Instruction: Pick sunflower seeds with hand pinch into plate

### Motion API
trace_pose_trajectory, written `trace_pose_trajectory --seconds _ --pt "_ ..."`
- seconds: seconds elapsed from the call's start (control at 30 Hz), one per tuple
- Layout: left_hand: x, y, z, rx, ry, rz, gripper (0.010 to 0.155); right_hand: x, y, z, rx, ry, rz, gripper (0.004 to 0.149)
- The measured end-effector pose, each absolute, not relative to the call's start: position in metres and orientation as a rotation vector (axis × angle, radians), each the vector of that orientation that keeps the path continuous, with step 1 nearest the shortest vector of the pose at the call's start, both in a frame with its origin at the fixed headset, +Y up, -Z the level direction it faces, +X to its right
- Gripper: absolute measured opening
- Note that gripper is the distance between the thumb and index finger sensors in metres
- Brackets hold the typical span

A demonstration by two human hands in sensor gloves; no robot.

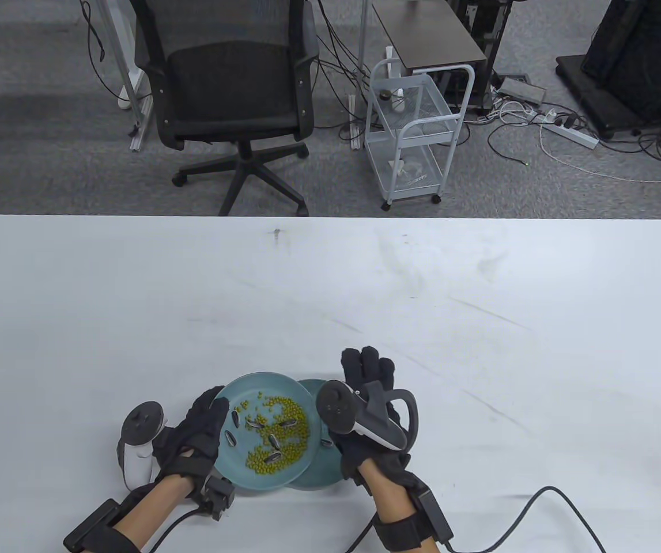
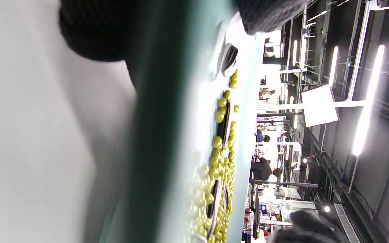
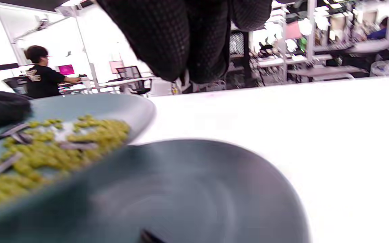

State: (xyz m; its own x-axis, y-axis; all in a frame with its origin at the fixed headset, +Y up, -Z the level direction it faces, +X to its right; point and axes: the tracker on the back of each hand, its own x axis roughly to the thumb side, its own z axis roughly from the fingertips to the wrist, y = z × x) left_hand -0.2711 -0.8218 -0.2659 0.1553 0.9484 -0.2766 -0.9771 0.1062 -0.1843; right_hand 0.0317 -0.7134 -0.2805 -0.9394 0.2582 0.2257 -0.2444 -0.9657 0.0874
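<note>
My left hand [image 1: 200,426] grips the left rim of a teal plate [image 1: 249,478] and holds it tilted above the table. On that plate lie many green beans [image 1: 287,412] and several striped sunflower seeds [image 1: 273,442]. In the left wrist view the plate [image 2: 157,135] runs top to bottom, with a seed [image 2: 230,59] and beans [image 2: 219,162] on it. A second teal plate [image 1: 314,387] lies partly under it, with one seed [image 1: 326,442] on it. My right hand [image 1: 365,368] hovers over that plate [image 3: 198,182], fingers [image 3: 181,37] stretched out together, holding nothing I can see.
The plates are near the front edge of a white table [image 1: 480,322]. Cables run from both wrists off the front edge [image 1: 537,501]. An office chair [image 1: 232,98] and a white trolley [image 1: 416,132] stand beyond the far edge.
</note>
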Motion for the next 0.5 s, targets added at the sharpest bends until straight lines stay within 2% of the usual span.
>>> trace_pose_trajectory --seconds 0.2,0.5 --pt "-0.272 -0.821 -0.266 -0.354 0.094 1.419 0.046 0.034 -0.733 -0.29 0.29 0.246 2.857 0.035" --pt "-0.276 -0.821 -0.267 -0.362 0.109 1.434 0.046 0.038 -0.74 -0.295 0.25 0.295 2.815 0.035"
